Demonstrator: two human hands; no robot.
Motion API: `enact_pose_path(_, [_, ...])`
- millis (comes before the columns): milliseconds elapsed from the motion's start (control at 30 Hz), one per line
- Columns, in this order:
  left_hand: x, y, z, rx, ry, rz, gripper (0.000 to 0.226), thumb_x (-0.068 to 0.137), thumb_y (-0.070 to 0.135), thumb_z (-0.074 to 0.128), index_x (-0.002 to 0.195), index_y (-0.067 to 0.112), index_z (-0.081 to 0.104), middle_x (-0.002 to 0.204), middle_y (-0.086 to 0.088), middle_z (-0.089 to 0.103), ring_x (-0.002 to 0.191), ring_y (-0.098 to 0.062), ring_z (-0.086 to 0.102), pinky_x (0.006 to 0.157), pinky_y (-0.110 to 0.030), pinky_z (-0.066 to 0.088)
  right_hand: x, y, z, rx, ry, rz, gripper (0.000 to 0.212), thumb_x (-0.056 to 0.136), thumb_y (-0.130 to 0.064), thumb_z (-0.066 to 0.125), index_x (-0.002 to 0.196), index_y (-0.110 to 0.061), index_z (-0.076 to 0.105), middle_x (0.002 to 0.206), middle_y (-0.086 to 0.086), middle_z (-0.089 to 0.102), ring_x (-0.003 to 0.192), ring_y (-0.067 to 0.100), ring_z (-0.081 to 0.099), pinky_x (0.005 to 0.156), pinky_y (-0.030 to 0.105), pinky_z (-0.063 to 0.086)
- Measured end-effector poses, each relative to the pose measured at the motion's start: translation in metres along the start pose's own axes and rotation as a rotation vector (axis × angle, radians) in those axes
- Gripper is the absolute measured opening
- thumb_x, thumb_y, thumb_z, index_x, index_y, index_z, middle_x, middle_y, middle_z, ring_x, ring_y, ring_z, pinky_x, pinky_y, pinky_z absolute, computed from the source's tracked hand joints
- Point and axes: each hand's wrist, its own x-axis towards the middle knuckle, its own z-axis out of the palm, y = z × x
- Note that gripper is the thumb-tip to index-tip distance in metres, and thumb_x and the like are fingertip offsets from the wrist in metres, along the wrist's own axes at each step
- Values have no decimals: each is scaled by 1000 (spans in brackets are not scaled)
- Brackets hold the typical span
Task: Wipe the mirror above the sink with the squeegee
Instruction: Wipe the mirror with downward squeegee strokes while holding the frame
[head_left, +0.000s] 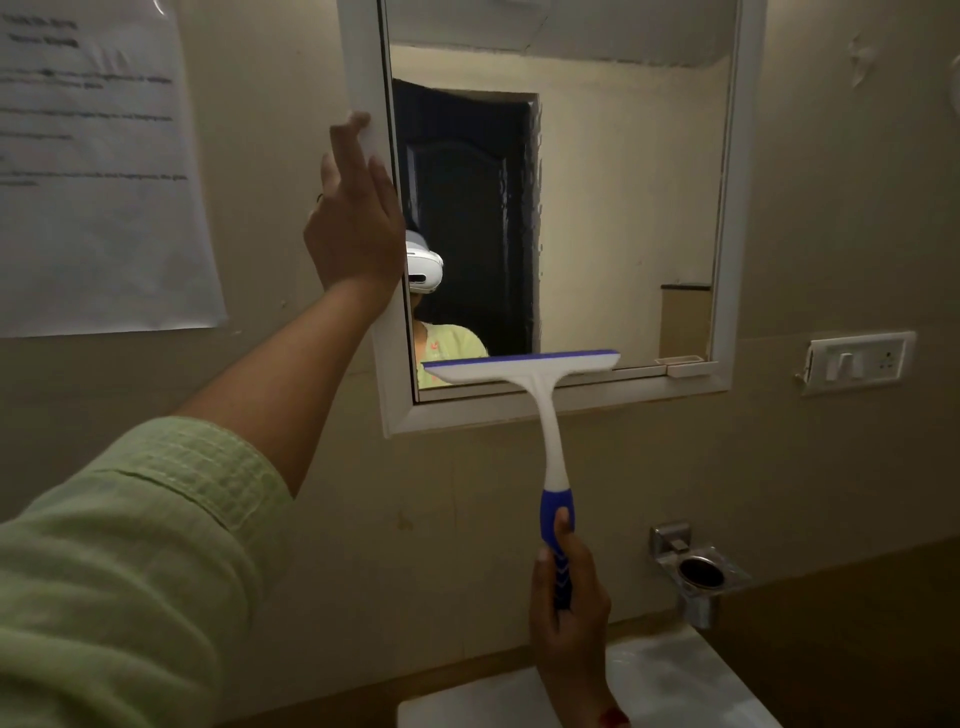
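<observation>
Head view: a white-framed rectangular wall mirror (623, 208) fills the upper middle of the frame. The white plastic squeegee with a blue grip and blue blade strip (545, 405) lies across the lower part of its glass. The blade runs nearly level, just above the bottom rail of the frame. Its left end is close to the frame's inner left edge, and its right end stops just beside a small shallow white tray (680, 364) on the mirror's inner ledge. Above the blade the glass is open all the way to the top.

The hands are well apart. The left hand (353, 228), at the end of a pale green sleeve (130, 571), lies with straight fingers flat against the left side of the frame. The right hand (569, 613), at lower middle, is curled round the squeegee's blue grip with the thumb up along it. Below it, the white sink (675, 686) reaches the bottom edge.

A chrome wall holder with a round ring (701, 574) sits at lower right. Its inside is dark and I cannot tell its contents, nor those of the tray.

A white paper sheet (98, 182) at upper left carries printed lines too blurred to read. A white switch plate (860, 361) is right of the mirror.
</observation>
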Motion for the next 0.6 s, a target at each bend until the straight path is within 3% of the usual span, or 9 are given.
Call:
enact_pose_path(233, [1,-3,1,-18,-2,-5,34,100,26,30,129,12,42,123,-3,57,66,-4,48,50,-3,25,7,0,-3,-8,26,-24,39,93,-50,40,132,-45,38,70,-16,52,50,-1,44,46,11,41])
enact_pose_path(467, [1,0,0,-14,6,-2,35,100,27,30,129,12,42,125,-5,56,72,-13,58,58,-19,38,14,-12,-14,-8,58,-65,39,91,-45,44,130,-50,39,73,-19,53,48,2,43,43,13,39])
enact_pose_path(600, [0,0,-1,-17,8,-1,35,100,27,29,129,13,42,121,-6,58,69,-9,52,54,-14,32,59,-32,-22,33,171,-143,42,89,-29,45,126,-49,40,87,-28,55,55,-2,48,45,8,41])
